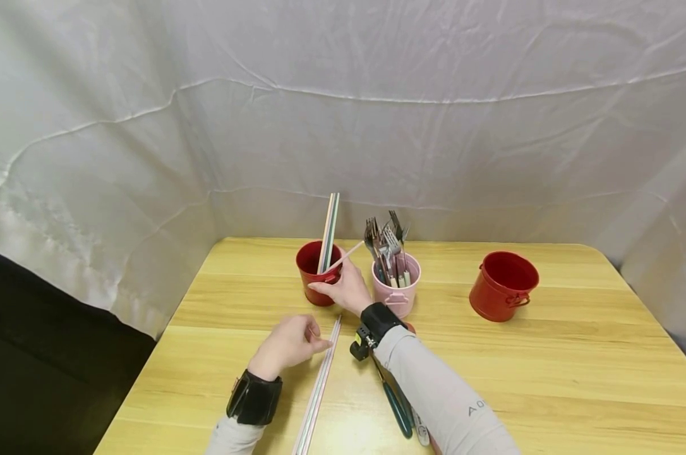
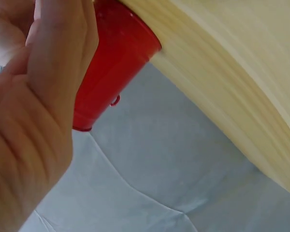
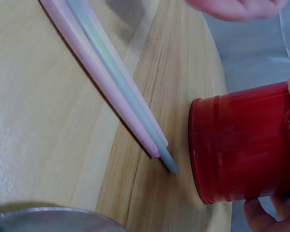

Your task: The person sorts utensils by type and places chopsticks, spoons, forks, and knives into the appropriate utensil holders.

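Observation:
My right hand (image 1: 349, 287) grips a red bucket (image 1: 307, 291) near its rim, thumb and fingers on either side of it in the right wrist view. Several pastel chopsticks (image 1: 330, 221) stand in this bucket. One pink chopstick (image 1: 351, 250) slants low across its rim, behind the right fingers. Loosely curled and holding nothing, my left hand (image 1: 292, 344) hovers beside a few pale pink and green chopsticks (image 1: 317, 398) lying on the table. Up close, the right wrist view shows the tips of those chopsticks (image 3: 121, 92) near the bucket's base.
Right of my hand stands a pink bucket (image 1: 397, 297) full of forks (image 1: 391, 240). Farther right is another red bucket (image 1: 493, 297). Dark green-handled cutlery (image 1: 398, 411) lies partly under my right sleeve. Pale cloth (image 1: 377, 145) hangs behind the wooden table (image 1: 576, 379).

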The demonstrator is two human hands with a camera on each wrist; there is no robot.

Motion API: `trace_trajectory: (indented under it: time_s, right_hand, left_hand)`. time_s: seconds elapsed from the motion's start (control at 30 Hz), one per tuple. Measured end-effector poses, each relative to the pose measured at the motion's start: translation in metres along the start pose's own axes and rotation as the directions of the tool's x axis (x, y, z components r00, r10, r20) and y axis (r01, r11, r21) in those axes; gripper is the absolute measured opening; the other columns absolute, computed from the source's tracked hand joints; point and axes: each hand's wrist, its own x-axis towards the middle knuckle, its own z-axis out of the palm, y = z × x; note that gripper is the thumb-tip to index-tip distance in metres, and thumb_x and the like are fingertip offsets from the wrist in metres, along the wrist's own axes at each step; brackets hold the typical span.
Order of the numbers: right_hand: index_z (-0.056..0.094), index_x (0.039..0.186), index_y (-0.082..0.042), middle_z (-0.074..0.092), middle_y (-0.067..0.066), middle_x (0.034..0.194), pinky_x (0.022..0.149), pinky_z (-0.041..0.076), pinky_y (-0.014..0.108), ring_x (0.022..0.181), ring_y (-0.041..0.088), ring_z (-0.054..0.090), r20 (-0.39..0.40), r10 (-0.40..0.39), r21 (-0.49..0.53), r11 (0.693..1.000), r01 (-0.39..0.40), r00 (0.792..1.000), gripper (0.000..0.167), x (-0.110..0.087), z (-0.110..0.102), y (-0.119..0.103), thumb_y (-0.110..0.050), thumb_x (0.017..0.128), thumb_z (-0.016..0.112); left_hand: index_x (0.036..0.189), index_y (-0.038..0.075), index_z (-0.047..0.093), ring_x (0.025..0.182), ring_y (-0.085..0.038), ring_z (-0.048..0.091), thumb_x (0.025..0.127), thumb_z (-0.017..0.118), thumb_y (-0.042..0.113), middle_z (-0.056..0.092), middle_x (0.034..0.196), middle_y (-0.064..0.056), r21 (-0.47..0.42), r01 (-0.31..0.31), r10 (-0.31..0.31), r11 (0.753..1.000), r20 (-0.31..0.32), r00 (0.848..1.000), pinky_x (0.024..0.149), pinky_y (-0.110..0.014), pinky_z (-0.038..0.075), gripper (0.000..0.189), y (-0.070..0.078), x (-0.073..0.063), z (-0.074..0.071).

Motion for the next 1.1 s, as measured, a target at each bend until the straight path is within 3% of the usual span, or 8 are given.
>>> trace_trajectory:
  time_s: [0.2,0.5,0.77,1.0,1.1]
  right_hand:
    - [0.037,0.153,-0.015,0.056,0.009,0.147,0.116,0.044,0.041,0.136,0.025,0.054,0.002,0.008,-0.005,1.000,-0.008,1.000,0.093,0.001,0.000,0.001,-0.020,0.076,0.089]
    - [0.036,0.153,-0.013,0.056,0.010,0.147,0.116,0.044,0.043,0.136,0.027,0.054,0.003,0.003,0.003,1.000,-0.003,1.000,0.092,0.000,-0.001,-0.001,-0.021,0.077,0.089]
    - [0.036,0.153,-0.013,0.055,0.010,0.148,0.116,0.043,0.043,0.136,0.027,0.053,0.011,0.006,0.010,1.000,-0.006,1.000,0.092,0.000,-0.002,0.000,-0.022,0.078,0.088]
    - [0.036,0.153,-0.014,0.056,0.010,0.147,0.115,0.045,0.042,0.136,0.026,0.054,0.015,0.015,0.009,1.000,-0.015,1.000,0.092,0.000,-0.001,0.000,-0.021,0.077,0.088]
    - [0.036,0.153,-0.015,0.056,0.009,0.148,0.116,0.044,0.042,0.136,0.025,0.054,0.014,0.025,0.002,1.000,-0.025,1.000,0.093,0.000,-0.001,0.000,-0.022,0.077,0.089]
  left_hand:
    - [0.081,0.007,0.063,0.065,-0.011,0.052,0.074,0.089,0.033,0.059,0.070,0.003,0.040,-0.013,0.011,0.999,0.070,0.997,0.060,-0.024,0.042,0.038,0.001,-0.007,0.012]
    - [0.089,0.007,0.060,0.068,-0.017,0.050,0.066,0.094,0.034,0.053,0.074,0.000,0.126,0.002,-0.016,0.992,0.111,0.994,0.063,-0.030,0.042,0.049,0.004,-0.014,0.023]
    - [0.087,0.007,0.060,0.069,-0.018,0.050,0.069,0.093,0.022,0.053,0.074,-0.001,0.083,0.059,-0.067,0.995,0.093,0.993,0.062,-0.028,0.040,0.041,0.001,-0.013,0.025]
    - [0.081,0.006,0.061,0.068,-0.017,0.051,0.073,0.089,0.014,0.055,0.074,-0.001,0.092,0.112,-0.112,0.989,-0.008,0.994,0.060,-0.027,0.040,0.030,-0.007,-0.010,0.021]
    - [0.082,0.007,0.061,0.067,-0.017,0.050,0.076,0.087,0.014,0.054,0.072,-0.001,0.111,0.135,-0.134,0.985,-0.016,0.991,0.059,-0.027,0.039,0.027,-0.010,-0.010,0.019]
